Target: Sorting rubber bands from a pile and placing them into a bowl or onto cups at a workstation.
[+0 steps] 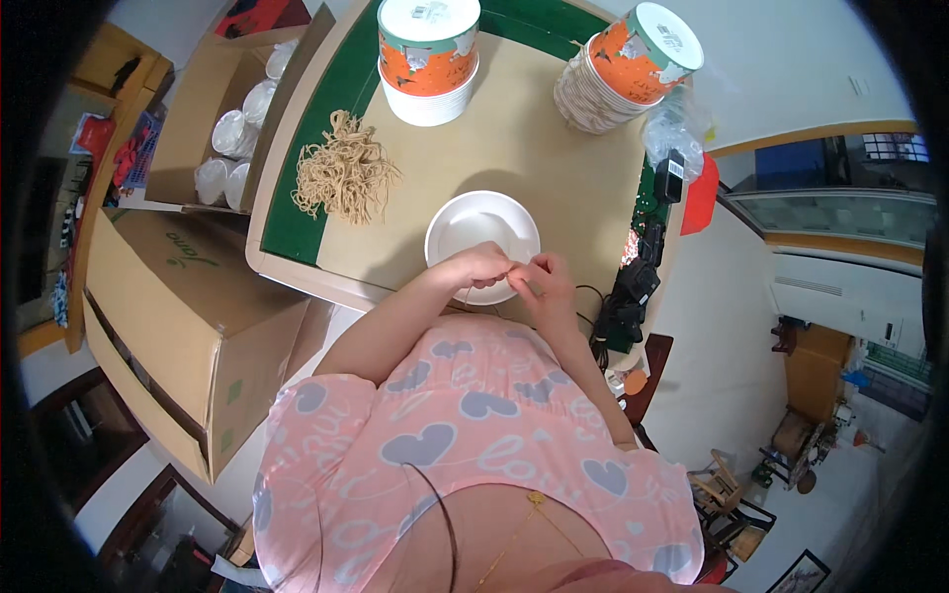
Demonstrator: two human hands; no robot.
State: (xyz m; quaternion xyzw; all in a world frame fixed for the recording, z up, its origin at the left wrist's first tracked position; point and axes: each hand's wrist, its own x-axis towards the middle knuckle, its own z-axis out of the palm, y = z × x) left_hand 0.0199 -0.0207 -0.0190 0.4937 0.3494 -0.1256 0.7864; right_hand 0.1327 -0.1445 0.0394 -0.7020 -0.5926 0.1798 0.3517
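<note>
A round white paper bucket stands near the table's front edge, its open mouth facing up. My left hand and my right hand meet over its near rim, fingertips pinched together. A thin tan cord shows below my left hand; the part between my fingertips is mostly hidden. Beyond the bucket to the left lies a loose pile of tan cords. Farther back stand two stacks of white buckets, a left stack and a right stack, each topped by an upturned orange-and-green printed bucket.
Black power adapters and cables line the table's right edge, near a crumpled clear plastic bag. At left, an open carton holds several wrapped white items. A large cardboard box stands in front of it, beside the table.
</note>
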